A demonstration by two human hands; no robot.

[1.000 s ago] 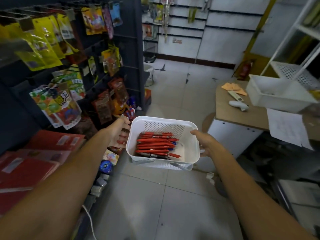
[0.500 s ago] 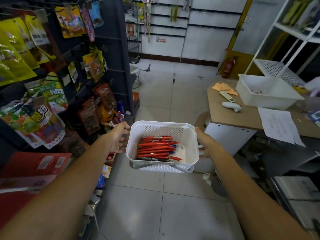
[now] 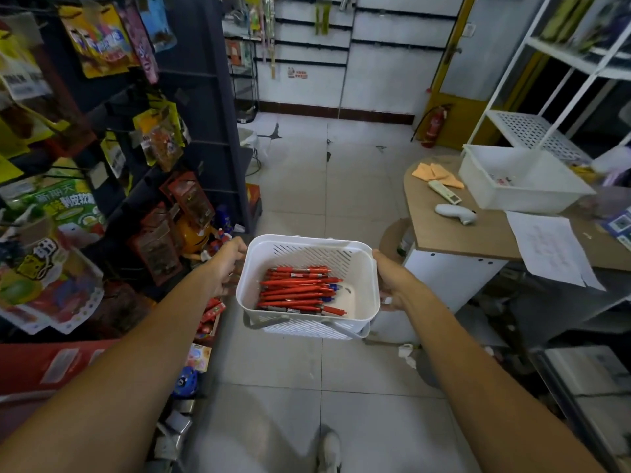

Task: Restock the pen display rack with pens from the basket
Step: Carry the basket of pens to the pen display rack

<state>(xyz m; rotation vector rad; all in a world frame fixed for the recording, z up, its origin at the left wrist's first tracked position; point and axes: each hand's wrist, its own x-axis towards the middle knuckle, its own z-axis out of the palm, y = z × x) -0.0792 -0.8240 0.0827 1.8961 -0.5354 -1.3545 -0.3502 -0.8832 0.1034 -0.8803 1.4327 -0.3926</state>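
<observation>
I carry a white plastic basket (image 3: pixel 362 268) with slotted walls out in front of me at about waist height, over the tiled floor. Several red pens (image 3: pixel 293 291) lie side by side in its bottom, a few with blue tips. My left hand (image 3: pixel 227 264) grips the basket's left side, fingers curled under its rim. My right hand (image 3: pixel 392 285) holds the right side, fingers wrapped round the wall. No pen display rack is identifiable in view.
A dark wire rack (image 3: pixel 143 131) hung with snack packets runs along the left. At the right stands a wooden counter (image 3: pixel 454 233) with a white tub (image 3: pixel 519 180), papers and a handheld scanner (image 3: pixel 456 213). Tiled floor (image 3: pixel 324 186) stretches ahead to a white slat wall (image 3: pixel 358 46).
The view has swung right and forward along the aisle. The basket stays held in both hands, now a little farther from the snack rack.
</observation>
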